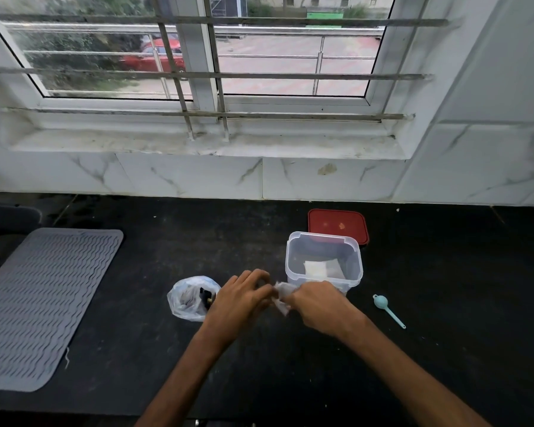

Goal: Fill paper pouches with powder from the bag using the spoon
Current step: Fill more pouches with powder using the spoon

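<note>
Pinching crinkled white paper pouch [281, 298], both hands.

No readable text, label, brand, number or sign appears anywhere in view. The clear plastic container [323, 260] and its red lid [338, 224] carry no print that can be made out, and the plastic bag [188, 298], the blue spoon [388, 310] and the grey ribbed mat [40, 303] are likewise plain. The white paper pouch [281, 298] held between the hands is too small and blurred to show any marking.
</note>
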`<state>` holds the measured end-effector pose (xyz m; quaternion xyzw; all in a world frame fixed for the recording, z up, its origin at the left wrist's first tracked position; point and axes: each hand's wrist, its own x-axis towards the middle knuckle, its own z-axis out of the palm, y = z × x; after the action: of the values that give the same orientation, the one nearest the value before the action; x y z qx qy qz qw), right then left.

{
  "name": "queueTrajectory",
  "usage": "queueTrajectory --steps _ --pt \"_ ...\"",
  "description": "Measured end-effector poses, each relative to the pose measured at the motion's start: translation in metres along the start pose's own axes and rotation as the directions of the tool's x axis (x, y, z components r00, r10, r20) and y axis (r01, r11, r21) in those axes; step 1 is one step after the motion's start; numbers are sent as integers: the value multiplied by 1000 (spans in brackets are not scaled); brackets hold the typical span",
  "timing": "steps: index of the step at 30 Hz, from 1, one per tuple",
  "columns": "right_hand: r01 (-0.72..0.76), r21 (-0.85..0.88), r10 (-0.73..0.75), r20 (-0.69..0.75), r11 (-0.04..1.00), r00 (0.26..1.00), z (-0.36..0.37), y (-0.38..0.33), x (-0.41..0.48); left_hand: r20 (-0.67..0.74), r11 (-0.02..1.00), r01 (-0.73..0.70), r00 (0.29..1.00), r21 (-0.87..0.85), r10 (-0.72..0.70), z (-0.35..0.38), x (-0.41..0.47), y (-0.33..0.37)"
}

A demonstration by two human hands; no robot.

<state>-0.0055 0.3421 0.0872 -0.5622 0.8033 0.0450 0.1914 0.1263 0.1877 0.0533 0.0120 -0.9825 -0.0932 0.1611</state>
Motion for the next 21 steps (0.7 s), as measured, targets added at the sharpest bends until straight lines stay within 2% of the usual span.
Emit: queueTrajectory --steps 2,4,6,10,13,17,21 --pt "7 -6 -7 -5 1000 1000 1 -1 -2 -14 975 118 992 -190 -123 3 -4 4" --pt "41 0 -41 -18 999 999 1 -4 -5 42 891 237 970 -388 -240 9 -7 10" --pt "93 27 -92 -18 995 996 -1 -9 -9 105 829 302 952 -471 -288 17 -5 18" --pt "147 80 -146 -18 986 989 -1 -10 -16 84 812 313 946 -492 -313 24 0 35" --pt "134 165 -128 -50 977 991 -2 -4 -20 114 762 360 927 -539 -357 29 -1 50" --pt "105 227 -105 -13 968 994 1 0 -25 98 695 400 896 -598 -432 41 -2 66" --pt "85 213 -84 -11 973 996 16 14 -26 36 733 389 894 -557 -447 55 -3 80"
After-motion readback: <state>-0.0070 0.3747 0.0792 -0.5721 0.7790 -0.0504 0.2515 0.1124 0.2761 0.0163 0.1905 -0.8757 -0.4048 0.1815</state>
